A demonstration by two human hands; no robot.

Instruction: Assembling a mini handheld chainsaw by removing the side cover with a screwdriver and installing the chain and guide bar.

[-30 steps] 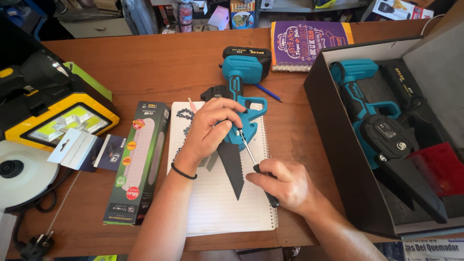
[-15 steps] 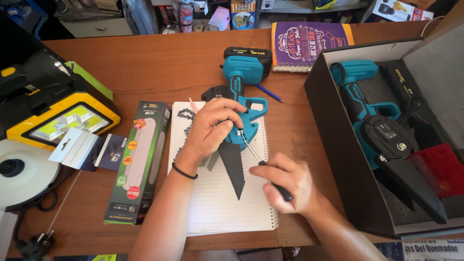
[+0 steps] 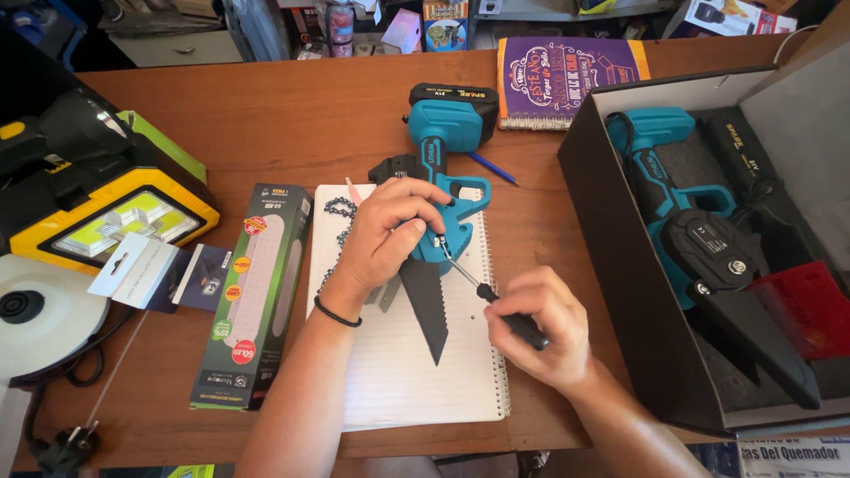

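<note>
1. Two hands work over a small teal saw (image 3: 443, 199) that lies on a white spiral notebook (image 3: 398, 354) in the middle of the brown table (image 3: 266, 115); the notebook sits under the saw like a soft mat, maybe to keep the wood safe and to catch small parts.
2. The left hand (image 3: 385, 235) is curled over the body of the saw and presses it down; it looks like a hold to keep the saw from sliding or turning.
3. The right hand (image 3: 540, 327) is closed around the black handle of a thin screwdriver (image 3: 482, 292); the metal tip points up and left and meets the teal body just beside the left fingers, where a screw may be, though I cannot see one.
4. The flat black bar (image 3: 425, 305) of the saw sticks out toward the person, between the two hands.
5. A loose saw chain (image 3: 336, 230) lies half on the notebook, just left of the left hand; it is off the bar.
6. A long box with a green end (image 3: 257, 292) lies left of the notebook; a yellow and black work light (image 3: 106, 212) sits further left.
7. An open black box (image 3: 620, 265) on the right holds a second teal saw (image 3: 673, 195), well apart from the hands.
</note>
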